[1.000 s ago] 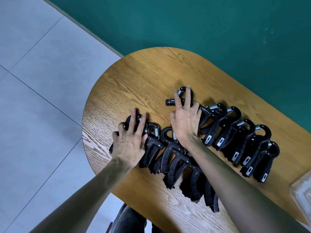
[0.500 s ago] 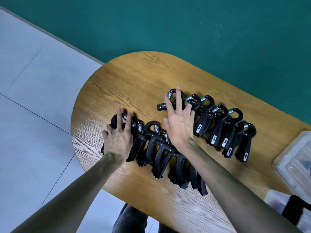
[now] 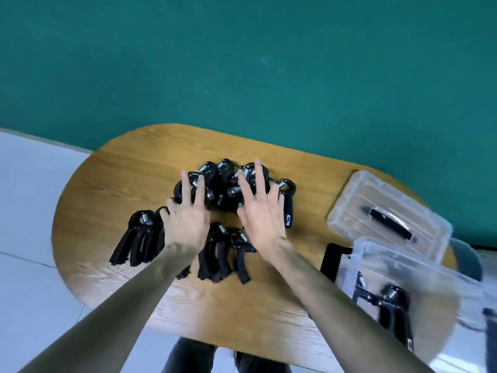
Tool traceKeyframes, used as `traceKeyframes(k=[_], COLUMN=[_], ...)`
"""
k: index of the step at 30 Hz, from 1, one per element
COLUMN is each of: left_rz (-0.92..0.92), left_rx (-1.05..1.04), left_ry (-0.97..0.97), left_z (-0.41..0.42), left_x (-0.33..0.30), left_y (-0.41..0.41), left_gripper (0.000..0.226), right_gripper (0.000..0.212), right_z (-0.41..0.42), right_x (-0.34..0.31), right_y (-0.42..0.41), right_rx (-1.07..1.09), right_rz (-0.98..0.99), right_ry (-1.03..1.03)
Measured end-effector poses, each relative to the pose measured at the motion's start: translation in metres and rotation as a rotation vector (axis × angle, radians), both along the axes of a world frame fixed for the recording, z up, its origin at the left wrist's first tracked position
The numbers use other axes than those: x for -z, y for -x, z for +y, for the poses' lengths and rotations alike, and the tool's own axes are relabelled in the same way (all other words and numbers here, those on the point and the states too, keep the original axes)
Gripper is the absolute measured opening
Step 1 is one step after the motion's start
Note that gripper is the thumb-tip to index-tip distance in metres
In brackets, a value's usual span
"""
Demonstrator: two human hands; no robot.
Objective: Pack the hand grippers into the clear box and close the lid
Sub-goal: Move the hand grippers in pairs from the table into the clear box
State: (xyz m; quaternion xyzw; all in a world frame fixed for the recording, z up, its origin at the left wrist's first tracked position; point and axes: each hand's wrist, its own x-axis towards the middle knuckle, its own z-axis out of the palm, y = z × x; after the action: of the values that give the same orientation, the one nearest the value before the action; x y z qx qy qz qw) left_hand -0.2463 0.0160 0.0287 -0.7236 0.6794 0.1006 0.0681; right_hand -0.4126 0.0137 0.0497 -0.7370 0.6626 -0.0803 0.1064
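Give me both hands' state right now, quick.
Left hand: open, fingers straight, pressing on the far cluster of hand grippers.
Right hand: open, fingers spread on the same cluster.

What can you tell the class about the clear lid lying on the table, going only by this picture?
The lid is a see-through plastic rectangle with rounded corners and faint ribs running along its top. A black carry handle sits across its middle. It lies flat on the wooden table near the far right edge, off the box, whose rim overlaps its near corner in the view. Neither hand touches it.
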Motion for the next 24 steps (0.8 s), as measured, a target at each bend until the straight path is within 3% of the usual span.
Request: traceKeyframes(k=[3, 14, 24], left_rz=[-0.006, 0.136, 0.106], left_rx=[0.102, 0.446, 0.646], left_ry=[0.072, 0.008, -0.02], left_z=[0.009, 0.075, 0.152], left_x=[-0.022, -0.076, -0.073], left_y=[0.062, 0.251, 0.323], left_gripper=[0.077, 0.079, 0.075], right_gripper=[0.078, 0.082, 0.08], right_z=[0.028, 0.15, 0.233], right_x=[-0.026, -0.063, -0.045], right_y=[0.054, 0.226, 0.275], right_rx=[0.118, 0.499, 0.714], right_rz=[-0.039, 0.011, 0.002], right_ry=[-0.004, -0.013, -0.065])
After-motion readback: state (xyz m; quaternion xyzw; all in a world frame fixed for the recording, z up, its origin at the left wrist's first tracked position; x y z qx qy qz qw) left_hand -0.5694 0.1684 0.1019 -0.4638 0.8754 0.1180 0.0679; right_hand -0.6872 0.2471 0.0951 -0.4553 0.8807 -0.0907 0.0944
